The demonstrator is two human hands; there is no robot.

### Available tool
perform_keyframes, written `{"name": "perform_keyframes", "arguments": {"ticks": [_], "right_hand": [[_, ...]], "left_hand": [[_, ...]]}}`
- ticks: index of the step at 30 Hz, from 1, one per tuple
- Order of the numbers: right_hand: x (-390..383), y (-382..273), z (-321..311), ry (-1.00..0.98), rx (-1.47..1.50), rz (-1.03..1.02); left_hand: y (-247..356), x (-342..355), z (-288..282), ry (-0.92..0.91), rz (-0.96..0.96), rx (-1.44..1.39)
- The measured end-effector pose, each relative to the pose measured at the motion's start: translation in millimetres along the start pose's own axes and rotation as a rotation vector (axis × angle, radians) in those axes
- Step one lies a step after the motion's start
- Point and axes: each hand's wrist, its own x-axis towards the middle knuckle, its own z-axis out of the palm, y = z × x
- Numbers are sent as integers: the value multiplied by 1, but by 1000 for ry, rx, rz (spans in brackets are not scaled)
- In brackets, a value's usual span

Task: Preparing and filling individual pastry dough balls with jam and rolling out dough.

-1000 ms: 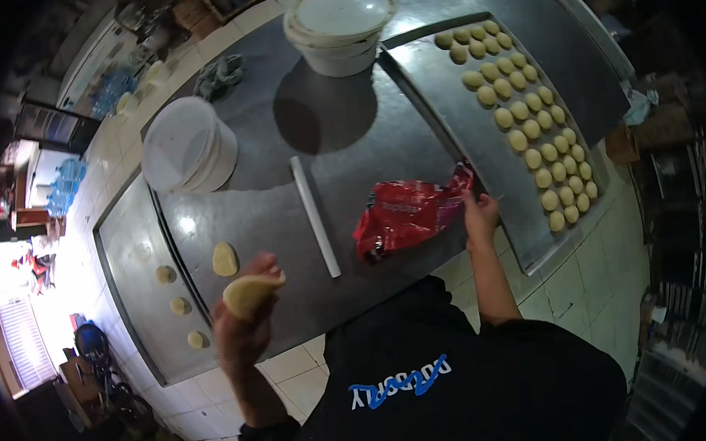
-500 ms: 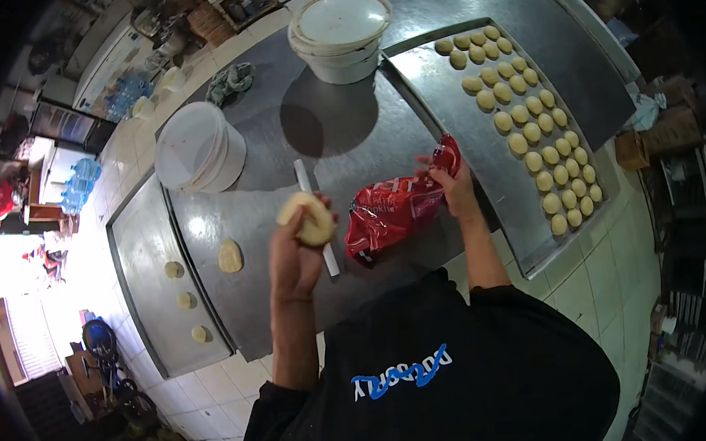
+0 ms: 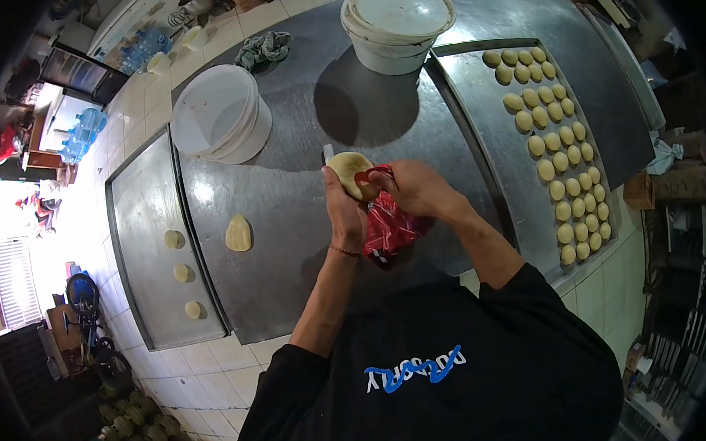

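Metal worktable [image 3: 301, 102] spans the frame, with a sparse tray [image 3: 141, 258] at 9 o'clock and a filled tray [image 3: 474, 92] of dough balls [image 3: 560, 162] at 2 o'clock. Both hands have just converged near dial centre: the left hand [image 3: 345, 219] grasps a dough disc [image 3: 345, 171], and the right hand [image 3: 418, 188] clenches the neck of a red bag [image 3: 389, 225] over the disc's 3 o'clock edge — contact cannot be confirmed. Disc and bag thus appear in joint use.

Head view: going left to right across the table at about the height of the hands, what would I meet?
Left tray → flat dough → left hand → right hand → right tray.
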Motion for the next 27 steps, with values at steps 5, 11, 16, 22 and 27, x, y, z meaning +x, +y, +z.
{"name": "perform_keyframes", "arguments": {"ticks": [5, 11, 16, 22, 27], "right_hand": [[1, -9, -3, -40, -109, 86], [-1, 1, -2, -15, -66, 48], [-7, 4, -2, 71, -26, -2], [-17, 18, 2, 256, 249, -72], [-26, 101, 2, 652, 1009, 220]], "left_hand": [[-3, 7, -4, -19, 60, 14], [-2, 4, 5, -33, 89, -18], [-6, 7, 6, -68, 49, -101], [-5, 8, 11, -118, -95, -255], [17, 0, 5, -138, -126, -534]]}}
